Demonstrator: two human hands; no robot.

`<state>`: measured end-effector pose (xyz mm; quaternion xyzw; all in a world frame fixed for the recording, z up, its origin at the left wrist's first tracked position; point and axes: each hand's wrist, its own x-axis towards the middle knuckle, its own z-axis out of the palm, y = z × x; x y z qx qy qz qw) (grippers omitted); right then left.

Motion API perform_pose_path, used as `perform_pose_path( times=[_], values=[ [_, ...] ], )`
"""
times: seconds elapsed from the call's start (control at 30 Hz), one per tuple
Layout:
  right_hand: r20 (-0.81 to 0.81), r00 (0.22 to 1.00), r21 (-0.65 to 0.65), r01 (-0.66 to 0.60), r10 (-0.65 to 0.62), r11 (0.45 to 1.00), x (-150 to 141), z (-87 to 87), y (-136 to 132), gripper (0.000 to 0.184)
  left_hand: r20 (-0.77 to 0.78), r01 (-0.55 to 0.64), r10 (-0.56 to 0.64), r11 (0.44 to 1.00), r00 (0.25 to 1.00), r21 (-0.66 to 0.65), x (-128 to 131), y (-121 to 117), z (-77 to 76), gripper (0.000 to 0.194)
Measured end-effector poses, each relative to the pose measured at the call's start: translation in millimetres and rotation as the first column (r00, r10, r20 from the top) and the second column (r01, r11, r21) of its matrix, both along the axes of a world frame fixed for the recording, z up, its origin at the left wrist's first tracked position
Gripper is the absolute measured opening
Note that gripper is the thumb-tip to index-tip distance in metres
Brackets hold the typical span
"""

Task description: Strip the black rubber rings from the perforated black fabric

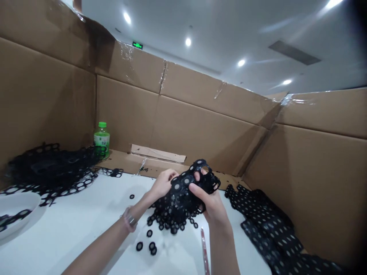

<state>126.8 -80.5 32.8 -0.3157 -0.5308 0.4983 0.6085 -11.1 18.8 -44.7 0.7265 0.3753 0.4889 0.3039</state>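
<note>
Between my hands is a crumpled black sheet (183,193) set with pale round discs, some of its holes empty. My right hand (212,200) grips its right side, with the thumb on top and fingertips showing through a hole. At its left edge my left hand (163,184) is closed, the fingertips partly hidden behind the sheet. Under the sheet lies a pile of small black rings with pale centres (173,230). A few loose rings (139,246) lie nearer me on the white table (114,229).
Black punched-out webbing (57,168) heaps at the left, near a white bowl (31,198) and a green bottle (102,139). More disc-dotted black sheets (269,221) lie at the right. A thin red stick-like item (204,250) lies beside my right forearm. Cardboard walls (183,118) surround the table.
</note>
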Motion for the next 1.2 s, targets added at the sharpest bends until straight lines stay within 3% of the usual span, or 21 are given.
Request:
perform_pose_path(
  times=[0.1,0.17,0.23,0.3,0.4,0.5,0.67,0.8,0.9,1.03,1.2],
  values=[
    [0.170,0.979,0.057,0.103,-0.112,0.993,2,-16.5,8,0.022,0.188,-0.108,0.088,0.989,0.978,0.097,-14,-15,9.4,0.026],
    [0.266,0.948,0.102,0.151,-0.173,0.983,0,-36.1,15,0.021,0.217,-0.105,0.066,0.980,0.974,0.170,-24,-31,4.3,0.021],
    [0.331,0.928,0.131,0.136,-0.172,0.982,-5,-59.9,19,0.020,0.097,0.003,-0.022,0.981,0.995,0.194,-32,-48,-8.2,0.017],
    [0.357,0.924,0.144,0.093,-0.139,0.985,-12,-83.7,19,0.019,-0.017,0.088,-0.086,0.986,0.996,0.139,-36,-61,-23.5,0.021],
    [0.311,0.936,0.130,0.131,-0.166,0.983,-22,-112.2,11,0.020,-0.068,0.104,-0.100,0.993,0.993,0.061,-38,-73,-43.5,0.020],
    [0.237,0.946,0.059,0.215,-0.223,0.975,-28,-129.2,1,0.023,-0.029,0.067,-0.066,0.996,0.997,0.053,-36,-76,-57.2,0.022],
    [-0.018,0.986,-0.148,0.164,-0.168,0.975,-33,-142.0,-6,0.025,0.199,-0.023,0.055,0.987,0.978,-0.162,-34,-59,-72.4,0.040],
    [-0.262,0.924,-0.324,0.187,-0.278,0.927,-32,-145.1,-10,0.039,0.224,-0.148,0.178,0.978,0.958,-0.147,-48,-38,-81.9,0.045],
    [-0.242,0.949,-0.340,0.113,-0.203,0.934,-32,-142.3,-17,0.042,0.140,-0.153,0.165,0.984,0.976,-0.094,-50,-31,-88.0,0.034],
    [-0.257,0.961,-0.319,0.019,-0.106,0.948,-32,-137.4,-23,0.039,0.007,-0.048,0.048,0.999,0.999,-0.006,-32,-34,-92.9,0.018],
    [-0.215,0.973,-0.282,0.026,-0.089,0.959,-29,-136.9,-22,0.036,-0.005,-0.058,0.058,0.994,0.998,0.091,-28,-51,-84.0,0.024]
  ],
)
